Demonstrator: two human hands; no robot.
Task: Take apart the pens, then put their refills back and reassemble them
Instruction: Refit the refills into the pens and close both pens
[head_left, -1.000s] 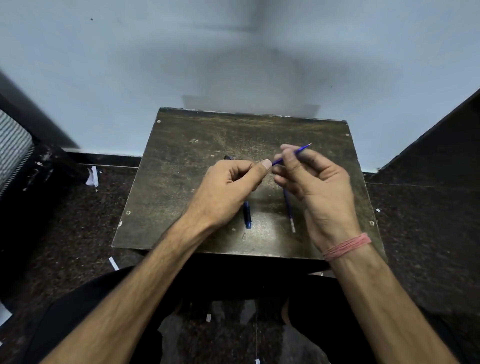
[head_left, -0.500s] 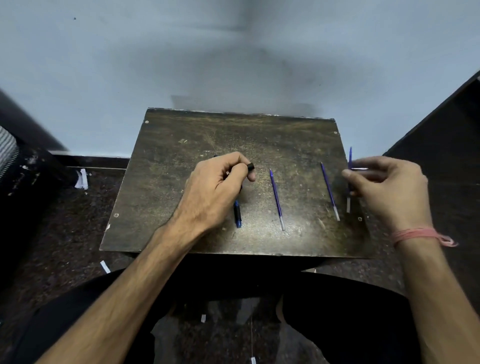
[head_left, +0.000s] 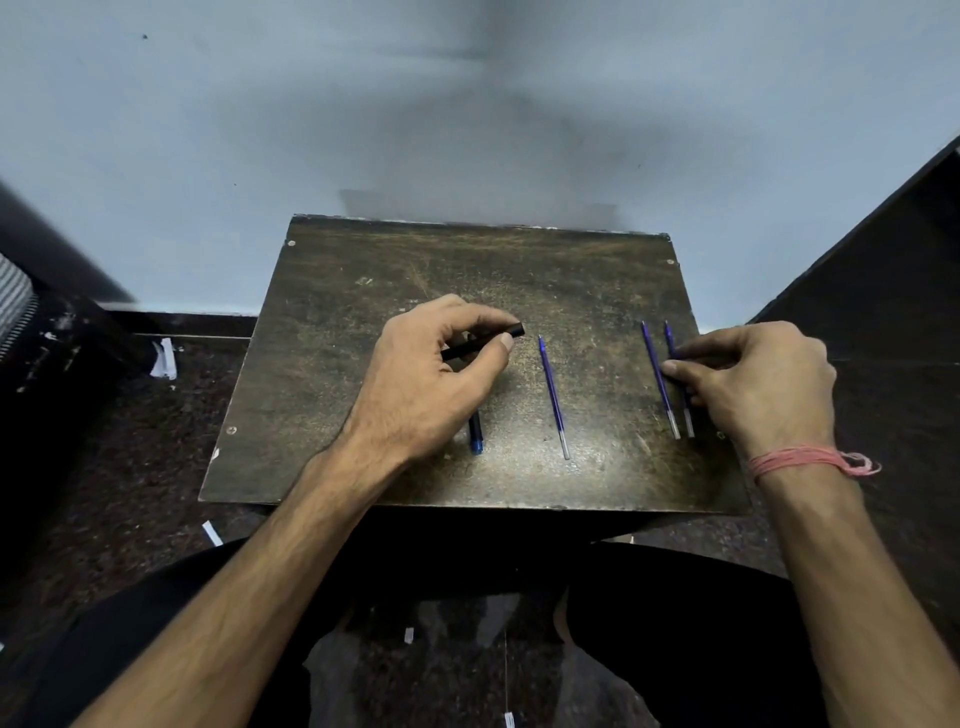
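Head: left hand (head_left: 415, 384) around barrel (head_left: 483, 344)

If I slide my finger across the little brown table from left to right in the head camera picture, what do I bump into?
Left hand holding a black pen barrel → dark blue pen piece → lone blue refill → blue refill → blue refill under the fingers → right hand.

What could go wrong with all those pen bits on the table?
The two refills by the right hand lie close to the table edge, so a nudge might roll them off. The right hand's fingers rest on the outer one, and lifting away could drag it. The black barrel is only pinched by the left hand and might slip.
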